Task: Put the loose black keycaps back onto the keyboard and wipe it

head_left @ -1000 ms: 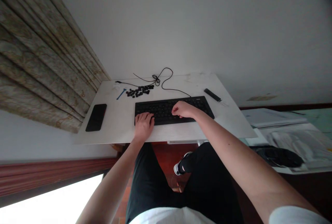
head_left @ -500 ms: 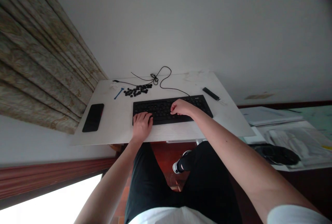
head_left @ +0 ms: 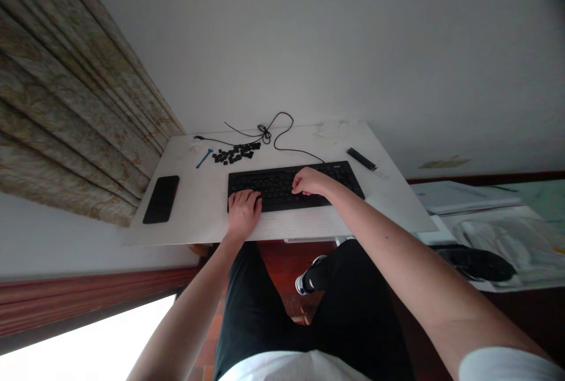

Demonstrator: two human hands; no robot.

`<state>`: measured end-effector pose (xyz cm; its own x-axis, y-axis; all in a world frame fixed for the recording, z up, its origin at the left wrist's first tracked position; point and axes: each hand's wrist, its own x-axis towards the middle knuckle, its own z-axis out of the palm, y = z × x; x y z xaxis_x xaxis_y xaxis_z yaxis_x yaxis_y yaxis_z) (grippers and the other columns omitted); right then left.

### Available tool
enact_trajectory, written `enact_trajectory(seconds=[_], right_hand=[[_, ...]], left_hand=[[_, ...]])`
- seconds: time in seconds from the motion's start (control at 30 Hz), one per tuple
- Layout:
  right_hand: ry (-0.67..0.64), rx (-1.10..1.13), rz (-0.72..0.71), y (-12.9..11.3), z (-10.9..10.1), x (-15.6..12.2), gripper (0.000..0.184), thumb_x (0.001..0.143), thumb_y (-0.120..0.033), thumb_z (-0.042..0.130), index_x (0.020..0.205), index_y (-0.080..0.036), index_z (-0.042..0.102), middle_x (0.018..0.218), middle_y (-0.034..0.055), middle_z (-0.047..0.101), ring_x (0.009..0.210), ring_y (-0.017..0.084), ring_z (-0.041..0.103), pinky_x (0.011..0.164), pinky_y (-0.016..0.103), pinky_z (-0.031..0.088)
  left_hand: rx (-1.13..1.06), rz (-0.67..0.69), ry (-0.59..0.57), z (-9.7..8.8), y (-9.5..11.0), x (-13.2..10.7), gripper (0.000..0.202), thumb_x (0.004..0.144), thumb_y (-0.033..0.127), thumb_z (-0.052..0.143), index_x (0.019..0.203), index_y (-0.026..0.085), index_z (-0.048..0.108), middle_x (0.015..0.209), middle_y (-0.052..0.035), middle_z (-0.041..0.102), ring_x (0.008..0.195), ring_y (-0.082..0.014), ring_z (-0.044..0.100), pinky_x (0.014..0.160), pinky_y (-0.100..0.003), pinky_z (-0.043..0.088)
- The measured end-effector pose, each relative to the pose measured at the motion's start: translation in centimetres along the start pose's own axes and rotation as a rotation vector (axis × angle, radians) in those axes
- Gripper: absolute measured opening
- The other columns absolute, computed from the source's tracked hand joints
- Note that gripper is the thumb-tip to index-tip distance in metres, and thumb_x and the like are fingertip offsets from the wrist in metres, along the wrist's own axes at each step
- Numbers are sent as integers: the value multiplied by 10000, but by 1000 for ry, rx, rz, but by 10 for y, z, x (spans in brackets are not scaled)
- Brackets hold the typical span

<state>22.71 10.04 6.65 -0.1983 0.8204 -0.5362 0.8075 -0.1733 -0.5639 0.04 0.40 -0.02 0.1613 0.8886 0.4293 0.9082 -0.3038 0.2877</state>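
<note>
A black keyboard (head_left: 282, 201) lies across the front of the white desk, and parts of it are covered by both hands. My left hand (head_left: 243, 209) rests on its front left corner, fingers laid over the keys and thumb apart. Over the keyboard's middle, my right hand (head_left: 306, 182) is closed in a pinch close to the keys; whatever may be between the fingertips is hidden. Behind the keyboard, to the left, several loose black keycaps (head_left: 236, 153) lie in a heap. Left of them is a small blue tool (head_left: 203, 158) with a wider head.
The keyboard's cable (head_left: 265, 133) is tied in a bundle near the wall. A black phone (head_left: 161, 199) lies on the desk (head_left: 203, 216) at left; a dark narrow strip-like object (head_left: 362, 158) is at back right. Curtains (head_left: 66, 92) hang left. Papers (head_left: 459, 198) lie on a lower surface at right.
The whole view has shifted very slightly. Both hands stay in the same places on the keyboard, with no clear change in grip.
</note>
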Motion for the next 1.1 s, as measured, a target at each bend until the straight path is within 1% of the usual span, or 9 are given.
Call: enact_trajectory(seconds=[0.1,0.43,0.6,0.63,0.7,0.8,0.87,0.97,1.1], right_hand=[[26,-63,31,-4,0,0,155,743,-130,776,871,-146,690,482,-27,572,479,126,556,470,224,416],[0,-304,39,-18,-6,-7,121,735,-197,795,773,-148,691,506,16,608,528,174,605,530,274,436],[0,-116,-27,-4,-4,-9,133,784,-234,761,782,-164,648,542,0,596,532,143,574,541,252,426],[54,-49,-64,3,-5,-10,138,816,-268,733,797,-171,636,577,3,607,548,139,573,552,250,426],[269,30,-138,20,-9,-13,177,869,-345,665,814,-185,613,666,19,633,610,146,580,598,259,430],[677,-27,-150,53,-17,-16,242,905,-410,583,810,-188,601,775,61,648,724,188,582,693,304,431],[869,-104,-112,77,-18,-19,274,926,-418,526,825,-178,611,832,103,647,805,231,578,753,347,428],[1036,-184,-94,107,-9,-21,340,947,-440,457,904,-161,647,981,160,647,966,299,558,823,409,418],[1096,-198,-177,128,10,-20,394,969,-441,409,1035,-155,672,1174,181,634,1102,318,532,887,435,408]], left_hand=[[1,6,-3,0,0,-1,229,965,266,502,1110,205,669,1116,-108,699,1085,-273,622,1007,-470,405],[6,15,-16,-1,3,-2,242,959,279,506,1129,220,669,1121,-116,693,1113,-287,606,1007,-481,404],[1,1,-19,-2,2,-3,245,964,268,492,1119,201,670,1117,-120,693,1112,-281,609,1013,-471,405],[-2,0,-18,-2,2,-3,245,965,266,489,1115,199,670,1113,-120,694,1111,-278,610,1012,-467,407],[-5,1,-16,-3,2,-3,245,971,262,479,1109,199,671,1103,-118,698,1105,-272,615,1008,-461,413],[-3,4,-6,-3,2,-2,243,974,261,475,1103,199,672,1100,-117,700,1101,-271,619,999,-460,422],[-2,6,-1,-3,2,-2,240,973,262,479,1101,197,671,1103,-117,700,1100,-273,620,997,-461,425],[0,8,-2,-3,2,-2,235,969,260,483,1099,201,669,1108,-114,699,1094,-274,623,996,-464,429],[-25,-1,0,-2,2,-4,228,960,260,495,1100,211,668,1099,-111,696,1091,-272,624,1001,-467,437]])
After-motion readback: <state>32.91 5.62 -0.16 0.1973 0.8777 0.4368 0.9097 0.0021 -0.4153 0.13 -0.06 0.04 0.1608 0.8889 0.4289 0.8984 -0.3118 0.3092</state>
